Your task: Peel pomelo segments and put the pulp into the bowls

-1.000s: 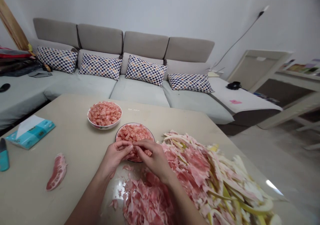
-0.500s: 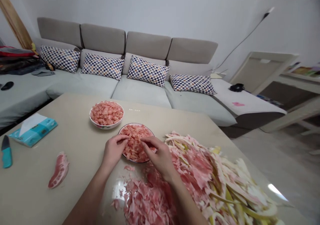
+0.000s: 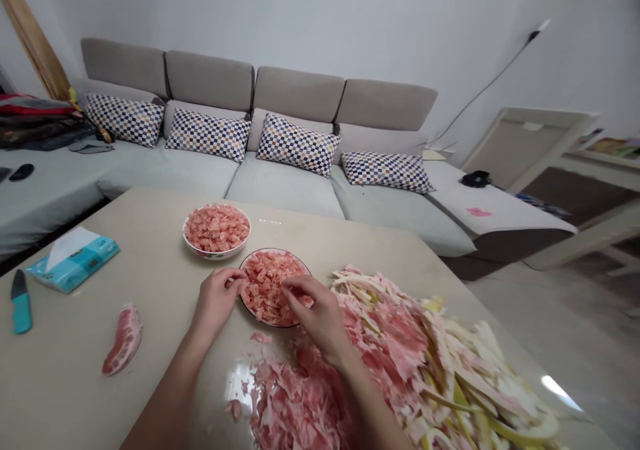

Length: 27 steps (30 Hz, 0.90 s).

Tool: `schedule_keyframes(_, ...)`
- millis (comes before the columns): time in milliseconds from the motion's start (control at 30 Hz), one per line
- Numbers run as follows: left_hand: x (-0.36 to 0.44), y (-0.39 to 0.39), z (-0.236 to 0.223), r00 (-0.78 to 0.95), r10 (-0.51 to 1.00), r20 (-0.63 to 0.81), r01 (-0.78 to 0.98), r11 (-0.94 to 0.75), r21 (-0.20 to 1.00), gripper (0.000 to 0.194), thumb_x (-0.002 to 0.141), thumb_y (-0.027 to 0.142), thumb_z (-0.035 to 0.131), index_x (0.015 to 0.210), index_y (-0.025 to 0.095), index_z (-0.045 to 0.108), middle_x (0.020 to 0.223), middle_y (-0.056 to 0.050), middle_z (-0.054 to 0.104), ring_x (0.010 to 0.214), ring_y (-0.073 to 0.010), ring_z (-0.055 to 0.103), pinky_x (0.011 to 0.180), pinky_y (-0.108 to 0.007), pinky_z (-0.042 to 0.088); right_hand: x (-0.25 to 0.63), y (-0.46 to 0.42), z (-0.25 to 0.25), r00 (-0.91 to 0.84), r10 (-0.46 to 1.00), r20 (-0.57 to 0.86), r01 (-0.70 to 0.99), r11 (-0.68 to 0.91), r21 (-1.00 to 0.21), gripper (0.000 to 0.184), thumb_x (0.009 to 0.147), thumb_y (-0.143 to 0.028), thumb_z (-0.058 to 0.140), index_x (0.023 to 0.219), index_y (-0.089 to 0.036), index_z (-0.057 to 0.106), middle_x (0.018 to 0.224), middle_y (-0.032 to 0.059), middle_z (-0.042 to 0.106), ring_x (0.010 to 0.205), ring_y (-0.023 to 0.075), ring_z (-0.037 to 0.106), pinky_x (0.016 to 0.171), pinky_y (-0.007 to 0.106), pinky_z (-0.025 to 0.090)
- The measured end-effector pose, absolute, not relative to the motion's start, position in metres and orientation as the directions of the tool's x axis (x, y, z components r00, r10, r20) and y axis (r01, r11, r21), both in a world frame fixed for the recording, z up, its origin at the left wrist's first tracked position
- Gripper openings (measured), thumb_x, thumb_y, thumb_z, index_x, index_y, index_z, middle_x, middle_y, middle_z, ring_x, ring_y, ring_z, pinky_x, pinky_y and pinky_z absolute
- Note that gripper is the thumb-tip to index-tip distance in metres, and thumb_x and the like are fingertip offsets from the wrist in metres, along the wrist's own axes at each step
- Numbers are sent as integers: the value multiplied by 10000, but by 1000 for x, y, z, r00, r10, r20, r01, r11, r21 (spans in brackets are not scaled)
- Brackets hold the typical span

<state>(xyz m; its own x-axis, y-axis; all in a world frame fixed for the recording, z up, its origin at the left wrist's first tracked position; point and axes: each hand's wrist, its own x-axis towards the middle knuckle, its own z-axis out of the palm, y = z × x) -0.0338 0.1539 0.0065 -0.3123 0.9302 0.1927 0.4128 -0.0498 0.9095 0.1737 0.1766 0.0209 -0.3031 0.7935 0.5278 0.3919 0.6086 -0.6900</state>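
Observation:
A dark-rimmed plate [image 3: 247,311] heaped with pink pomelo pulp [image 3: 270,283] lies in front of me. At its left rim is my left hand [image 3: 216,300], thumb and fingertips pinched together. My right hand [image 3: 320,313] hangs over the plate's right side, also in a pinch. Whatever is between either set of fingertips is too small to make out. Below the plate, partly behind my right forearm, spreads a pile of thin pink membrane scraps [image 3: 295,403]. One unopened pomelo segment [image 3: 123,340] rests on the table to the left.
A white bowl [image 3: 213,255] full of pulp stands behind the plate. Pomelo peel [image 3: 480,377] is heaped along the right of the table [image 3: 165,290]. At the left lie a teal-handled knife [image 3: 21,307] and a tissue pack [image 3: 75,267]. A sofa [image 3: 285,187] runs behind.
My hands were together over the plate and have parted. The left has drawn back to the left rim, while the right stays over the plate. The view has shifted slightly.

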Motion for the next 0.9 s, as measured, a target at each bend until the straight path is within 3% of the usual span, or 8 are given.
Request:
schedule_keyframes(167,-47,152,-2,-296,944,146,498,22,867,102,721,275,642,738,214,722,788,-43,693,730,-214,614,720,-299,444,155,193,15,-394,726,564,484,685,-544,219,818,-100,556,944,-211,697,939,83,707,899,229,649,826,393,520)
schedule_keyframes(300,-39,150,-10,-285,952,115,547,63,835,62,686,263,675,657,208,677,727,-35,647,718,-212,593,696,-287,409,144,204,13,-431,702,567,502,708,-496,283,766,-62,564,956,-213,710,930,90,698,900,244,628,824,405,506)
schedule_keyframes(400,-30,149,-13,-307,946,106,553,86,829,40,689,221,662,664,210,632,736,-29,633,719,-201,578,666,-272,377,144,201,13,-417,704,575,517,704,-487,225,808,-89,555,912,-218,707,904,86,679,885,240,614,815,401,498)
schedule_keyframes(667,-30,152,-17,-265,963,41,396,70,916,47,679,160,612,704,199,617,702,-9,664,665,-163,599,652,-253,417,151,179,12,-359,741,567,497,667,-555,143,872,-149,561,901,-213,686,913,80,680,898,235,616,827,399,493)
schedule_keyframes(900,-33,150,6,-125,992,1,127,15,992,221,693,301,701,852,163,637,839,-55,698,776,-181,653,731,-285,520,148,169,21,-396,821,410,353,549,-758,169,839,-172,649,990,-225,703,965,53,702,876,200,634,785,321,501)
